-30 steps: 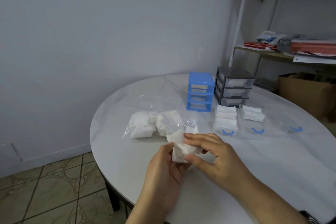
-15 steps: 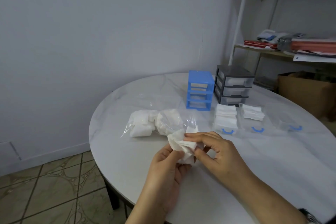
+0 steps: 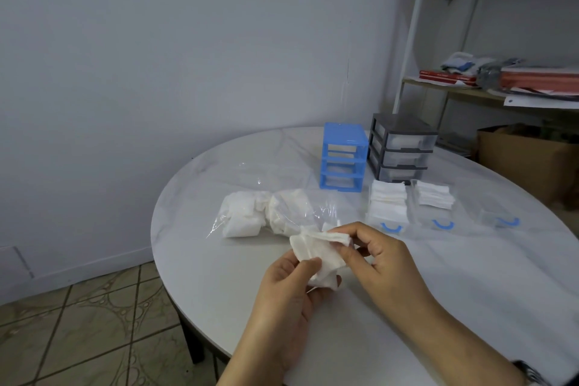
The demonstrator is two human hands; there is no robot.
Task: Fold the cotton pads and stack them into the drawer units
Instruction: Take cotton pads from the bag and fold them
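— Where's the cotton pad (image 3: 316,252)?
— Held above the near edge of the table (image 3: 470,291), between both hands. Left hand (image 3: 291,294) pinching its lower part under the thumb; right hand (image 3: 380,255) nipping the upper folded edge with fingertips.
— Handling?
— Probably featherlight, soft, limp; creases easily, no risk of breaking. Best gripped at corners, lightly.
— Destination?
— Clear drawer (image 3: 388,210) lying far right, already stacked, near the blue drawer unit (image 3: 343,157).
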